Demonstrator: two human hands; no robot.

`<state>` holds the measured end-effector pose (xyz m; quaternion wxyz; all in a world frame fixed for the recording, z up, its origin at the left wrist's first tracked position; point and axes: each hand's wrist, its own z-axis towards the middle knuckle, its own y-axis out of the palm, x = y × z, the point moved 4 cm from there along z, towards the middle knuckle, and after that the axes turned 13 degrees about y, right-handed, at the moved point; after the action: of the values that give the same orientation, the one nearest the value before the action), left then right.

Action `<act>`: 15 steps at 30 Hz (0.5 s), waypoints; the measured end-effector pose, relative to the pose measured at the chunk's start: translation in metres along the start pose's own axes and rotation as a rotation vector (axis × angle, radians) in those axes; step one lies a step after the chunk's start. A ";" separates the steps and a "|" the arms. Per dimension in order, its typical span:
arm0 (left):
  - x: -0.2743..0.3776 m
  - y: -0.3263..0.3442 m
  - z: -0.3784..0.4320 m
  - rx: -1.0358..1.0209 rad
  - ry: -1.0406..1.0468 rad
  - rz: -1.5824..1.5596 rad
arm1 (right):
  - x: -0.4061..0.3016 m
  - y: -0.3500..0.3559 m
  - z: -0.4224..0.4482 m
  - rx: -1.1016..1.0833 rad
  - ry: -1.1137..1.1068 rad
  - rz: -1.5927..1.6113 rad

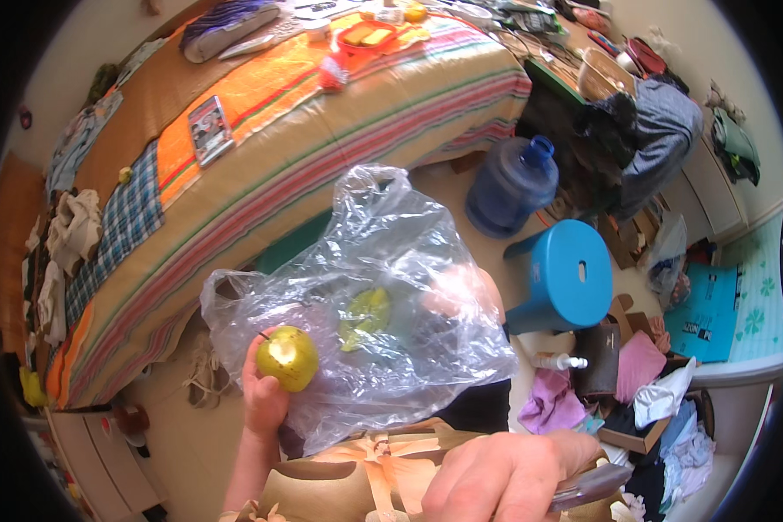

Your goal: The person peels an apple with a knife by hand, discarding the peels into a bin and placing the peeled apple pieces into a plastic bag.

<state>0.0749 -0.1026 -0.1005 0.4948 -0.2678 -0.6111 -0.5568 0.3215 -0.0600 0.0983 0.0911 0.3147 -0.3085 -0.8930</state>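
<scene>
A yellow-green pear [290,367] with dark specks and a short stem rests in my left hand [264,398], the thumb in front and fingers behind. A pale bright patch shows on the pear; I cannot tell whether it is bare flesh or glare. Close to the camera, my right hand [502,473] is curled around a flat shiny object [590,486], possibly a knife or peeler. Across my lap spreads a clear plastic bag [398,235], its handles loose. Through its film a green piece [365,318] is visible, too blurred to name. A bare knee [463,293] lies at its right.
A blue plastic stool [571,274] and a large blue water bottle [512,186] stand to the right. Ahead is a bed with a striped sheet [365,124], bearing a book [211,130] and a red tray [367,47]. Clothes [685,450] and boxes crowd the lower right.
</scene>
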 end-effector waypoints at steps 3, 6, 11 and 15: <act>-0.005 -0.005 0.001 0.007 0.004 -0.011 | 0.016 0.003 0.008 -0.015 -0.086 0.104; 0.004 0.007 0.003 0.016 -0.042 -0.095 | 0.027 0.001 0.012 -0.069 -0.098 0.137; 0.004 0.005 0.000 0.015 -0.044 -0.153 | 0.037 -0.005 0.022 -0.188 -0.068 0.079; 0.005 0.005 0.000 -0.008 -0.040 -0.148 | 0.041 -0.002 0.025 -0.195 0.005 0.088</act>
<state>0.0777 -0.1023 -0.0935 0.4388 -0.2350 -0.6368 -0.5888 0.2736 -0.0605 0.0917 0.1609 0.2929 -0.2336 -0.9131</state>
